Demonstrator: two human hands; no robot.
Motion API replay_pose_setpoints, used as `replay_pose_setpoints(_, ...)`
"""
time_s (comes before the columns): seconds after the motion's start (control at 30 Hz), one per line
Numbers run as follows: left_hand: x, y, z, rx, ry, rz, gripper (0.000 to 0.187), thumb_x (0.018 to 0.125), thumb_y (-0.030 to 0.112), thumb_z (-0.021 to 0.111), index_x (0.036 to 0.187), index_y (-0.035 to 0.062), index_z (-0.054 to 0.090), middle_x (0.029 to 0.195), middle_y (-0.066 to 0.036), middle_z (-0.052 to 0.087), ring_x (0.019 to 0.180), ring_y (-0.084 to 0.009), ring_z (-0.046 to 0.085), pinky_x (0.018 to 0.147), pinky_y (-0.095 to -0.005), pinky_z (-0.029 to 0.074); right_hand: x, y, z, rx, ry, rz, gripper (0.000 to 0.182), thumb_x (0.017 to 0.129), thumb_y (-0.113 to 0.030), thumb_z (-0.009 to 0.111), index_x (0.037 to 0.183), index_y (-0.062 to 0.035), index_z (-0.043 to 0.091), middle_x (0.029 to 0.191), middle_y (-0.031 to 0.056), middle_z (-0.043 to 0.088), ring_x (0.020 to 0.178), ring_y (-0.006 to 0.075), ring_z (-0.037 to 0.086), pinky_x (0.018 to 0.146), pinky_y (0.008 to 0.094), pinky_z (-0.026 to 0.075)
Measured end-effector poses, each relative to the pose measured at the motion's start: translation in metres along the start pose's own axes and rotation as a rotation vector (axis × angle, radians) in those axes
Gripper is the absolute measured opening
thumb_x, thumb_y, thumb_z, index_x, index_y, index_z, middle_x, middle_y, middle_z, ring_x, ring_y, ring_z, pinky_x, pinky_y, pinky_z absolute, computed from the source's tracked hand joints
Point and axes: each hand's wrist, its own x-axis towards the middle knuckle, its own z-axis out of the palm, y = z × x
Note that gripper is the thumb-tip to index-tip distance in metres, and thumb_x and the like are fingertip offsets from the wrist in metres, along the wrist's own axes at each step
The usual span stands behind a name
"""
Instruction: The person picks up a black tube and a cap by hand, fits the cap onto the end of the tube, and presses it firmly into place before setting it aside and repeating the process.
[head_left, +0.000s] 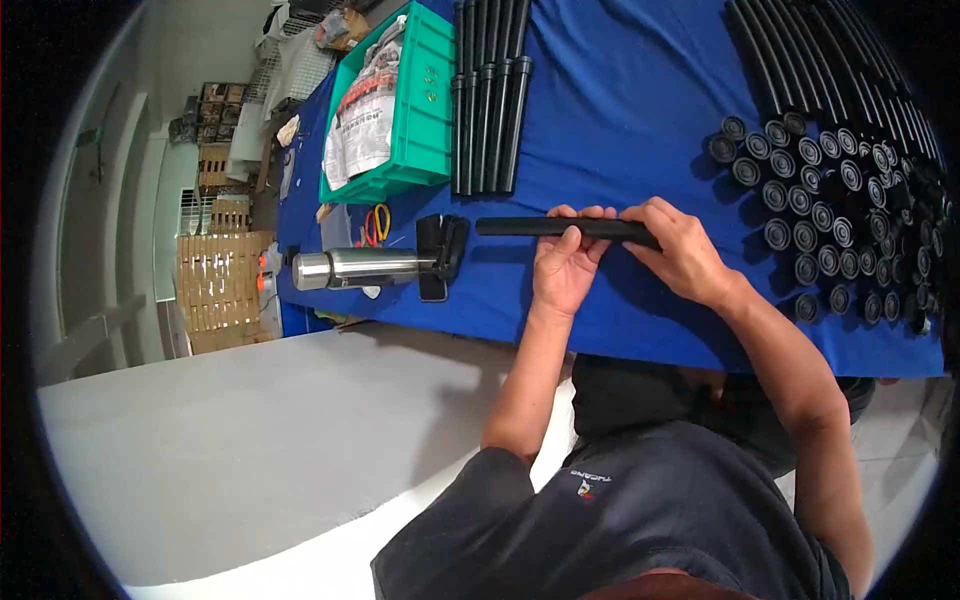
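A black tube (510,227) lies level across both my hands above the blue cloth. My left hand (570,262) is wrapped round its middle, with the thumb on top. My right hand (682,245) grips its right end, which the fingers partly hide. To the left of the tube's free end are black flat pieces (433,250) beside a steel flask (365,268) lying on its side. Several black tubes (487,125) lie side by side beyond my left hand. On the right is a large pile of black tubes with round ends (822,215) facing me.
A green crate (418,105) with newspaper (368,115) in it stands at the back left. Scissors with yellow and red handles (377,225) lie near the flask. The blue cloth's front edge (640,358) runs before my body. Cardboard boxes (222,285) are farther left.
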Motion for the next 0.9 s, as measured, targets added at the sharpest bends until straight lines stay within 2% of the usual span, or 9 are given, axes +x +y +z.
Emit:
replay_pose_setpoints(0.23,0.001,-0.001,0.003,-0.002,-0.001,0.000,0.024,0.099,0.006,0.063,0.123,0.0077,0.060,0.131,-0.020,0.064,0.132,-0.0372,0.057,0.111,-0.0504,0.051,-0.001,-0.004,0.000,-0.028,0.001,0.031,0.038,0.081,-0.001,0.075,0.116,-0.0019,0.061,0.100,0.0164,0.062,0.087,0.0402,0.066,0.075,0.0459,0.055)
replay_pose_setpoints(0.37,0.004,0.002,0.007,0.009,0.006,-0.018,0.025,0.099,0.005,0.063,0.123,0.0073,0.060,0.132,-0.020,0.064,0.132,-0.0372,0.056,0.111,-0.0498,0.051,0.000,0.001,0.000,-0.049,0.015,-0.024,0.037,0.082,-0.002,0.075,0.117,-0.0019,0.061,0.101,0.0163,0.062,0.088,0.0402,0.066,0.076,0.0453,0.054)
replay_pose_setpoints(0.47,0.002,0.002,-0.001,0.023,-0.046,-0.001,0.025,0.098,0.006,0.064,0.123,0.0069,0.061,0.133,-0.021,0.062,0.133,-0.0370,0.055,0.110,-0.0495,0.051,0.001,-0.005,-0.004,0.012,-0.009,-0.009,0.036,0.084,-0.003,0.075,0.117,-0.0016,0.061,0.101,0.0159,0.062,0.088,0.0397,0.065,0.076,0.0448,0.054)
replay_pose_setpoints(0.57,0.002,0.000,-0.002,0.022,-0.027,0.000,0.025,0.098,0.007,0.065,0.122,0.0072,0.061,0.132,-0.020,0.063,0.132,-0.0366,0.056,0.110,-0.0494,0.051,0.005,-0.008,-0.011,0.123,-0.105,0.215,0.036,0.083,-0.005,0.076,0.116,-0.0020,0.062,0.100,0.0155,0.062,0.088,0.0392,0.065,0.077,0.0448,0.053)
replay_pose_setpoints(0.67,0.005,0.002,0.010,0.017,0.006,-0.016,0.025,0.097,0.006,0.066,0.122,0.0078,0.062,0.131,-0.020,0.064,0.131,-0.0367,0.057,0.110,-0.0495,0.051,0.001,-0.002,-0.002,0.039,0.004,0.033,0.035,0.083,-0.007,0.077,0.115,-0.0021,0.062,0.099,0.0157,0.063,0.087,0.0385,0.065,0.076,0.0442,0.053)
replay_pose_setpoints(0.7,0.005,0.002,0.008,0.017,0.004,-0.021,0.025,0.097,0.006,0.066,0.122,0.0079,0.062,0.131,-0.020,0.064,0.131,-0.0368,0.057,0.110,-0.0497,0.051,0.002,-0.001,0.001,-0.017,0.064,-0.095,0.035,0.083,-0.008,0.077,0.115,-0.0022,0.063,0.097,0.0162,0.063,0.085,0.0379,0.065,0.075,0.0437,0.053)
replay_pose_setpoints(0.9,0.002,0.003,0.006,-0.025,0.042,-0.030,0.026,0.094,0.000,0.067,0.118,0.0094,0.061,0.127,-0.019,0.066,0.128,-0.0361,0.060,0.109,-0.0496,0.052,0.003,-0.007,-0.008,0.106,-0.039,0.119,0.030,0.086,-0.011,0.076,0.112,-0.0017,0.064,0.097,0.0166,0.064,0.085,0.0370,0.066,0.075,0.0445,0.052)
